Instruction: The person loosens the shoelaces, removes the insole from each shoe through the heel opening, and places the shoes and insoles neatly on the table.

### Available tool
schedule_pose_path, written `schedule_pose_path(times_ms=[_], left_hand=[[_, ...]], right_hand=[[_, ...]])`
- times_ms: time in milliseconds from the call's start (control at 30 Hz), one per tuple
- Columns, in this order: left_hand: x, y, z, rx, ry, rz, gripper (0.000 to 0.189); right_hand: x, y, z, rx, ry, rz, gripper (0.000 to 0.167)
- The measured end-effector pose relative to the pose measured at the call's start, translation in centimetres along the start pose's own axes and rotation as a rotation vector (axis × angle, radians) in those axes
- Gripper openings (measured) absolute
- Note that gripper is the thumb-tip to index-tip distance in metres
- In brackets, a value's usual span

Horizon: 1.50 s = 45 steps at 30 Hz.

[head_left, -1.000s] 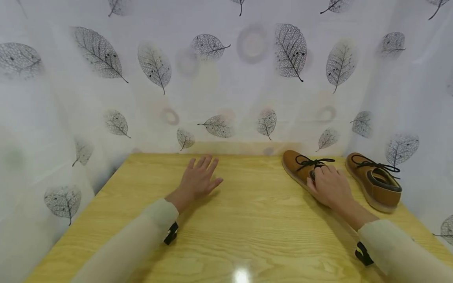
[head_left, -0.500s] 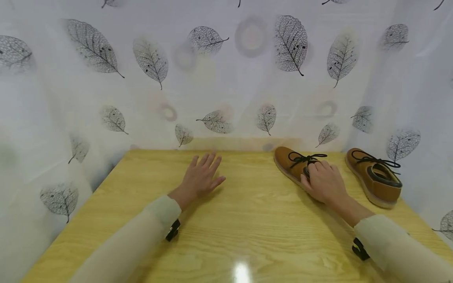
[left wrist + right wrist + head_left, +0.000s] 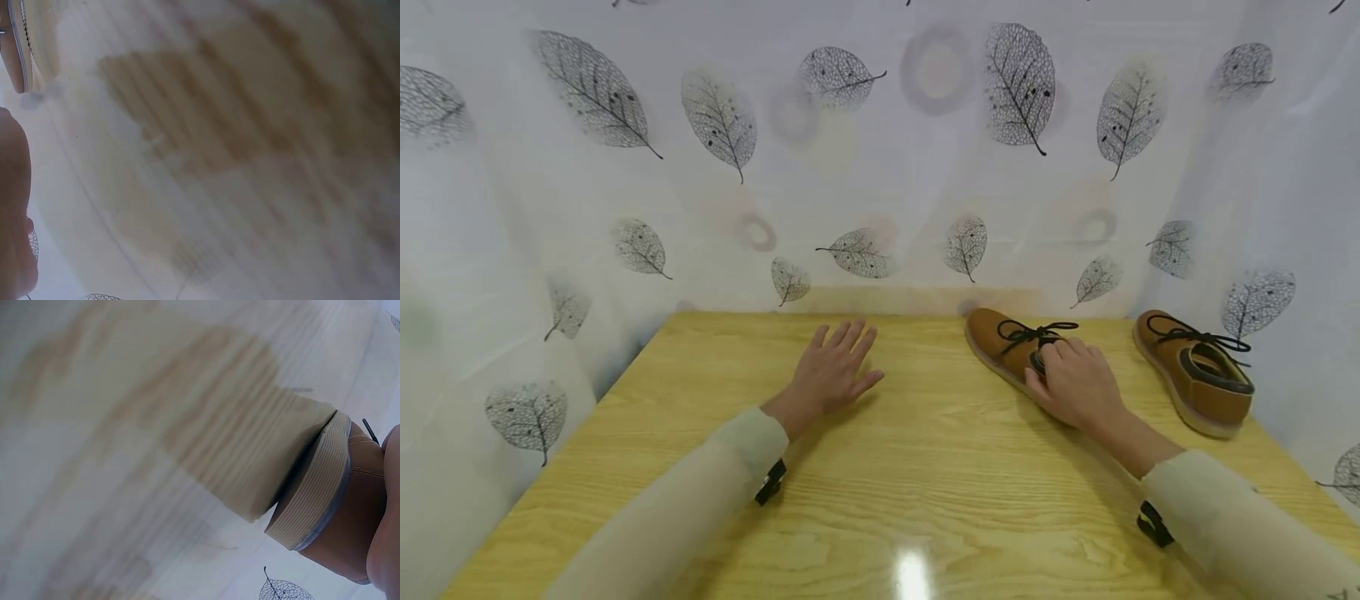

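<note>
My right hand grips a brown lace-up shoe with black laces by its opening, fingers curled over the rim. The hand hides the shoe's heel. In the right wrist view, the shoe's pale ribbed sole has a dark gap beneath part of it. A matching brown shoe stands to the right, toe pointing to the back. On the left, my left hand holds nothing, its fingers straight and spread low over the table; whether it touches the wood cannot be told.
Both shoes are at the right side of the light wooden table. A white sheet printed with dark leaves hangs behind the table and along both sides. A dark strap piece sits under the left cuff, another under the right.
My right hand has moved left with the gripped shoe, widening the gap to the other shoe. My left hand stays nearly in place, and the head view has tilted slightly.
</note>
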<state>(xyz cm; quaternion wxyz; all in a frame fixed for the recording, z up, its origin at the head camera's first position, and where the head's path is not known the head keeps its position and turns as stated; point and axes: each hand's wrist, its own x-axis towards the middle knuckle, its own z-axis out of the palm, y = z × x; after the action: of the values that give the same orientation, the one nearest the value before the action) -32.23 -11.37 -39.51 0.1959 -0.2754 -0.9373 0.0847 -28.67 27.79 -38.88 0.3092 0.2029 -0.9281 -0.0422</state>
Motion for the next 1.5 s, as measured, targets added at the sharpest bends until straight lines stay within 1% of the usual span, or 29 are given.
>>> schedule_pose_path(times_ms=[133, 300, 567, 700, 800, 933, 1033, 1167, 1367, 1433, 1500], left_hand=[[0.0, 0.1, 0.0, -0.011, 0.011, 0.0, 0.074], [0.1, 0.3, 0.0, -0.021, 0.008, 0.009, 0.074], [0.4, 0.5, 0.1, -0.011, -0.014, -0.003, 0.073], [0.7, 0.7, 0.0, 0.002, -0.023, 0.007, 0.074], [0.8, 1.1, -0.1, -0.011, -0.043, 0.016, 0.073], [0.8, 1.5, -0.1, -0.043, -0.058, 0.011, 0.074], [0.9, 1.6, -0.2, -0.046, -0.047, 0.004, 0.074], [1.2, 1.7, -0.2, -0.041, -0.034, 0.006, 0.074], [1.4, 2.3, 0.1, -0.039, -0.049, 0.018, 0.074], [1.4, 2.6, 0.1, -0.039, -0.038, 0.027, 0.074], [1.6, 2.7, 0.1, -0.031, -0.013, 0.035, 0.072]], right_hand=[[0.3, -0.4, -0.1, 0.007, 0.027, -0.022, 0.032], [0.3, -0.7, -0.1, 0.01, 0.05, -0.042, 0.032], [0.7, -1.5, 0.2, 0.029, 0.059, -0.086, 0.032], [1.1, -2.2, 0.4, 0.041, 0.072, -0.108, 0.032], [1.1, -2.9, 0.4, 0.048, 0.078, -0.126, 0.032], [1.2, -3.6, 0.3, 0.056, 0.095, -0.154, 0.032], [1.6, -4.2, 0.2, 0.056, 0.109, -0.169, 0.031], [2.0, -4.9, -0.1, 0.058, 0.096, -0.167, 0.031], [1.9, -6.2, -0.3, 0.08, 0.073, -0.165, 0.03], [2.0, -6.6, -0.3, 0.086, 0.076, -0.172, 0.03], [2.1, -6.9, -0.3, 0.086, 0.089, -0.178, 0.03]])
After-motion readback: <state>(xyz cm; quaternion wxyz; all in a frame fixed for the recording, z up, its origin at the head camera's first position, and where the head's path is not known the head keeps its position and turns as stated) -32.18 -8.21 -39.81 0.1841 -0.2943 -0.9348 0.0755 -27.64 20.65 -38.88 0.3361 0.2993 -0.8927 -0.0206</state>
